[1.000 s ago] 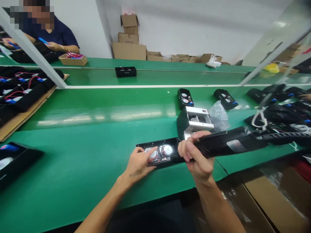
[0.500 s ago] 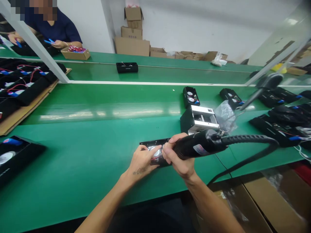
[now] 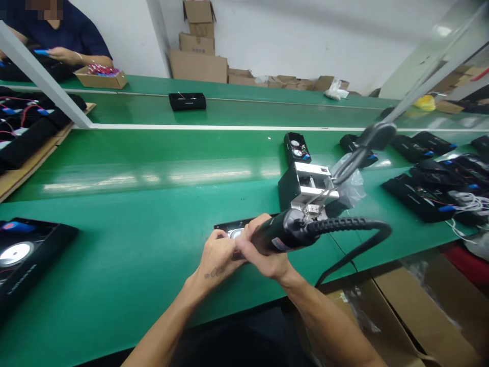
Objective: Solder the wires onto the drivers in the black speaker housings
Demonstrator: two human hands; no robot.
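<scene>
Centrally — right hand [image 3: 264, 256] gripping power tool [image 3: 284, 235], left hand [image 3: 215, 259] on speaker housing [image 3: 226, 225]

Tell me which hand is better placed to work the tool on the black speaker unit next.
Right, probably. The right hand grips the black power tool, its tip down at the speaker unit; the left hand lies on the unit, steadying it.

An electronics assembly workshop: long green tables [image 3: 133, 214] run in parallel lines, loaded with rows of open black plastic speaker housings [image 3: 416, 196]. A corded black electric screwdriver [image 3: 277, 238] is in use, brown cardboard boxes [image 3: 198, 63] are stacked behind, and a co-worker in a dark blue top [image 3: 76, 41] sits further along.
</scene>
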